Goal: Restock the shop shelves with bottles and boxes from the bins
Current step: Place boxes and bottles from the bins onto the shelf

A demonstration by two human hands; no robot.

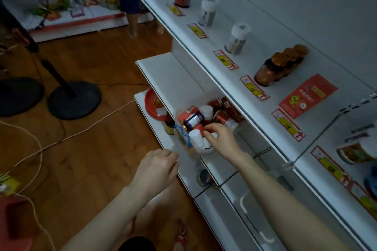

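Bin [189,153]: heaped, plenty left.
Top shelf [220,28]: sparse.
Right hand [219,136]: grip pinching inside, perhaps a box [198,128].
Left hand [157,166]: curled; grip, can't tell.

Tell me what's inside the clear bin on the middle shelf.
Red boxes, white-capped bottles and a dark purple-labelled bottle. The right hand covers what lies beneath it; the top shelf hides the back of the bin.

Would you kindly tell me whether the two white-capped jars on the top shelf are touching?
Apart. The head view shows bare shelf between the nearer white-capped jar and the farther white-capped jar.
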